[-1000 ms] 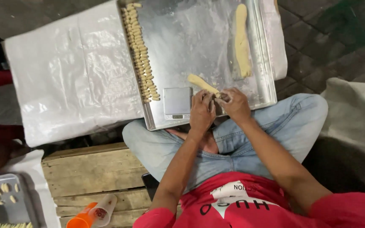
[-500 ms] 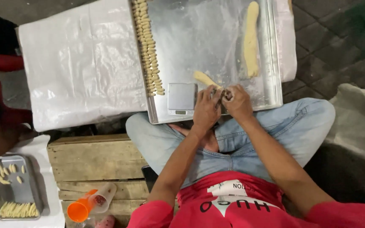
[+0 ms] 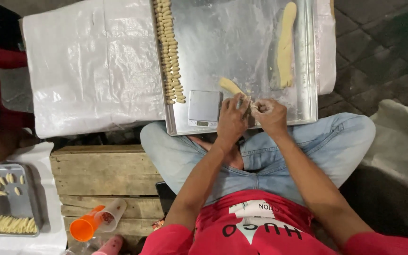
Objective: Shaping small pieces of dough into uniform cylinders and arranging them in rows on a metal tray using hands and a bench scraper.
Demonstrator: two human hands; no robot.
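Hands point(image 3: 251, 115) nearer tray point(image 3: 308, 71) edge now

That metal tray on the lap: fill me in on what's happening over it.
A seated person in a red shirt and jeans works over a large plastic-lined metal tray. The left hand holds one end of a short pale dough strip, and the right hand pinches at it beside the left. A small silver digital scale sits by the left hand. Rows of small pale dough pieces line the tray's left edge, and a long dough roll lies to the right.
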